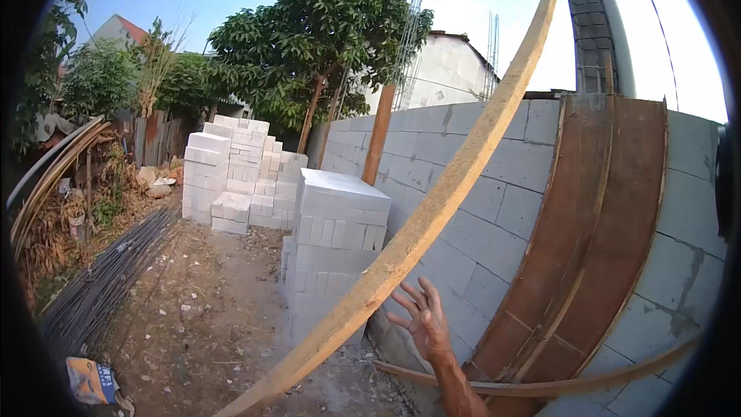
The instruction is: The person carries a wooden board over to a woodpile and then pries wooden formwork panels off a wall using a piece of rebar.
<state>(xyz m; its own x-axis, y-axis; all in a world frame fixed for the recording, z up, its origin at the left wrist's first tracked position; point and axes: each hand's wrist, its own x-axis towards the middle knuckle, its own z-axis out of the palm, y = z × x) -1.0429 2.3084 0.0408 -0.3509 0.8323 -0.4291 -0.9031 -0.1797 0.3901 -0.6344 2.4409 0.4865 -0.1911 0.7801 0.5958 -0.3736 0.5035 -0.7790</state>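
Observation:
A long wooden beam crosses the view diagonally, from the bottom left up to the top right. My right hand is raised just to the right of it and below its middle, fingers spread and holding nothing. It appears apart from the beam. Beyond the hand stands a grey block wall, with brown formwork boards upright against it. A second wooden strip runs low across the foot of the boards, close to my forearm. My left hand is out of view.
Stacked white blocks stand beside the wall, with more block stacks farther back. Dark rebar rods lie at left near a blue and orange bag. Loose debris dots the dirt ground. A concrete column rises above the boards.

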